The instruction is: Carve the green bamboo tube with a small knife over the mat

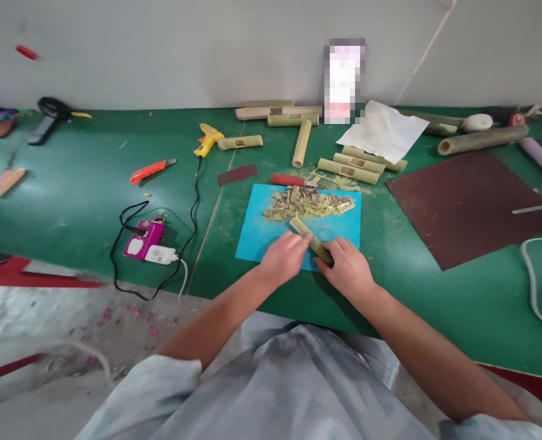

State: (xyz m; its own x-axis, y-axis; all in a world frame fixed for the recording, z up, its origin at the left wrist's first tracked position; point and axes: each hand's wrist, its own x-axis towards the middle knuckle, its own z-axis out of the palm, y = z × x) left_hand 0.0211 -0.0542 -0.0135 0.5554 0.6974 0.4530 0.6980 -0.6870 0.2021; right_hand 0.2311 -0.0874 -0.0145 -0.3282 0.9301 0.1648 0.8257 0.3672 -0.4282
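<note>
A short bamboo tube (303,231) lies slantwise over a blue sheet (250,238), its far end pointing up and left. My right hand (347,264) is wrapped around the near end of the tube. My left hand (285,256) is closed in a fist, its thumb side against the middle of the tube; whatever its fingers hold, if anything, is hidden. Just beyond the tube, a heap of bamboo chips and shavings (302,203) covers the upper part of the sheet. A knife with a red handle (289,179) rests at the sheet's far edge.
Several cut bamboo pieces (348,170) lie behind the sheet. A brown sandpaper sheet (467,208) is at right, a smaller strip (238,175) at left. Farther left are a yellow glue gun (209,139), an orange cutter (149,172) and a purple power strip (143,239) with cables.
</note>
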